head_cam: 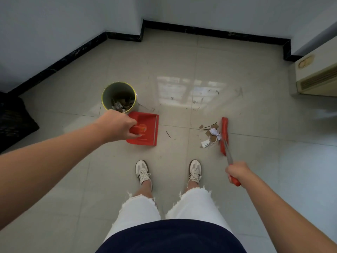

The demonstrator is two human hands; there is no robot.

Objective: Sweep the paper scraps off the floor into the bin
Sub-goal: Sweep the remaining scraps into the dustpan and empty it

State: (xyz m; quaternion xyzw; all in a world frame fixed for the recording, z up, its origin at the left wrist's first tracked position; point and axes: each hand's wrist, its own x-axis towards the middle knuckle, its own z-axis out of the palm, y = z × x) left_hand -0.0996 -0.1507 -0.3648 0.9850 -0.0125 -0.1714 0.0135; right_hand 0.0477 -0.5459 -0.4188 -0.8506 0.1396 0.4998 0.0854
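My left hand (116, 126) grips the handle of a red dustpan (147, 128) resting flat on the tiled floor, its open lip facing right. Just behind it stands the round bin (109, 95), with scraps lying inside. My right hand (237, 171) holds the metal handle of a red broom (224, 136), whose head rests on the floor. A small heap of white and brown paper scraps (211, 135) lies against the broom head's left side, well apart from the dustpan. One thin dark sliver (168, 134) lies between pan and heap.
My two feet in white sneakers (143, 172) stand just below the dustpan and scraps. A black bag (12, 117) sits at the far left wall. A beige floor unit (317, 73) stands at the right. Black skirting (209, 31) lines the walls behind.
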